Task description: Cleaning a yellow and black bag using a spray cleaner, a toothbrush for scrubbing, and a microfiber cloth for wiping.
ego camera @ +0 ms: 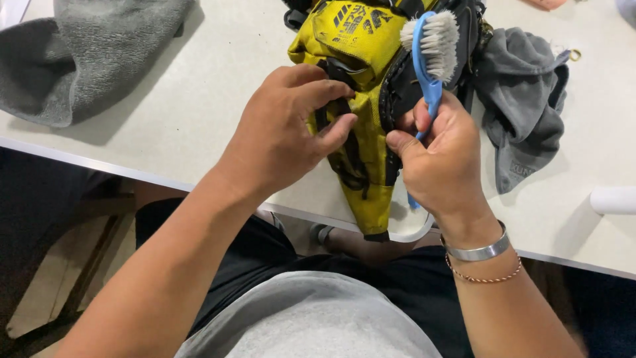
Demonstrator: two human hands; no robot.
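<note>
Left hand point(281, 136) pinches the yellow fabric shoe's point(358, 79) black lace; right hand point(440, 162) grips a blue-handled white-bristled brush point(430, 56), which might slip while fumbling.

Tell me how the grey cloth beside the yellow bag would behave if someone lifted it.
The crumpled grey cloth lies in soft folds, so it would probably hang limp. It seems light. It likely would not slide easily on the white table.

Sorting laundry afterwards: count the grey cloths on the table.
2: one grey towel at the table's far left, one grey cloth right of the yellow bag. More may lie outside the frame.
</note>
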